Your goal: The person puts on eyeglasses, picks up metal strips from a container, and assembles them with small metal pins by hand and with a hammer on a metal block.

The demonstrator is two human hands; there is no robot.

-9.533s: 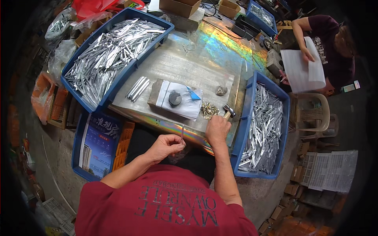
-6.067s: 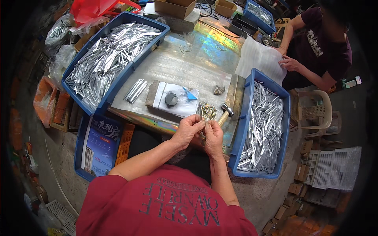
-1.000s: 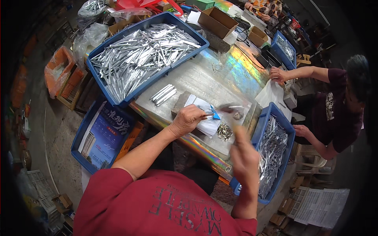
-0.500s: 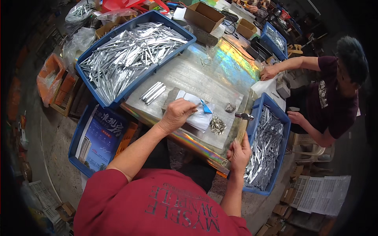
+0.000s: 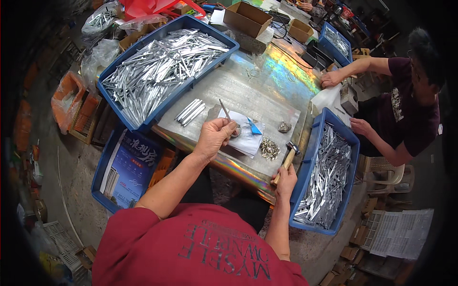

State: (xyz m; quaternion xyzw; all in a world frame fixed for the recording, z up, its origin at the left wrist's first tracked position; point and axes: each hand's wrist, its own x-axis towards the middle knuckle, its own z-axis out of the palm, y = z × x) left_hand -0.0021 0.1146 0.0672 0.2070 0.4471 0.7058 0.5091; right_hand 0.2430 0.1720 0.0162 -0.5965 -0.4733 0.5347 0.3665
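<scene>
My left hand (image 5: 214, 137) is closed over the near edge of a stack of white paper (image 5: 244, 147). A thin dark metal rod (image 5: 224, 109) sticks up from its fingers, and a small ring-like piece (image 5: 236, 131) shows at the fingertips. My right hand (image 5: 285, 181) is wrapped round the wooden handle of a hammer (image 5: 289, 159), its metal head pointing away from me. A blue scrap (image 5: 254, 127) lies on the paper. Beside it are a pile of small shiny metal pieces (image 5: 270, 149) and a grey lump (image 5: 284, 126). Several silver strips (image 5: 190, 112) lie in a row to the left.
A blue bin of silver strips (image 5: 101, 88) stands at the far left of the table. Another blue bin (image 5: 355, 157) stands to my right. A co-worker (image 5: 405, 105) sits beyond it, handling white sheets (image 5: 326, 99). Cardboard boxes (image 5: 246, 20) stand at the back.
My right hand has swung the hammer inward, with its head now nearer the small metal pieces. In my left hand the rod now stands up plainly. The whole view has shifted slightly.
</scene>
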